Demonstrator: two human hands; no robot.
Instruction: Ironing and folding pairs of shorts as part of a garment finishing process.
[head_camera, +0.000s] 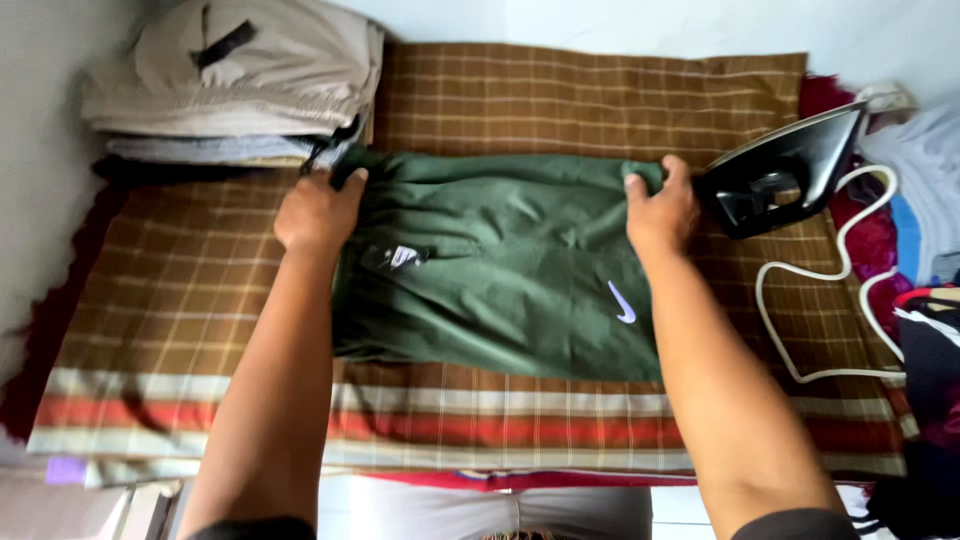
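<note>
Green garment (500, 270) lay folded flat across the middle of the brown checked cloth (600, 100), long side running left to right. A small label showed near its left end, a small white mark near its right end.

Left hand (318, 212) was at the garment's far-left corner, fingers (352, 180) curled closed over the fabric edge, gripping it. Right hand (660, 212) was at the far-right corner, same thing: thumb on top, fingers wrapped over the edge, pinching the fabric. Both forearms reached in from the near edge, one on each side of the garment.

Black iron (785, 170) stood tipped up near the cloth's right edge, just beside the right hand; couldn't tell if they touched. Its white cord (800, 275) looped over the cloth toward the near-right corner.

Stack of folded clothes (240, 80), beige on top with grey beneath, sat at the far-left corner, just beyond the left hand. Cloth's near edge carried red and cream stripes (450, 420). More clothes (925, 200) were heaped past the right edge.
</note>
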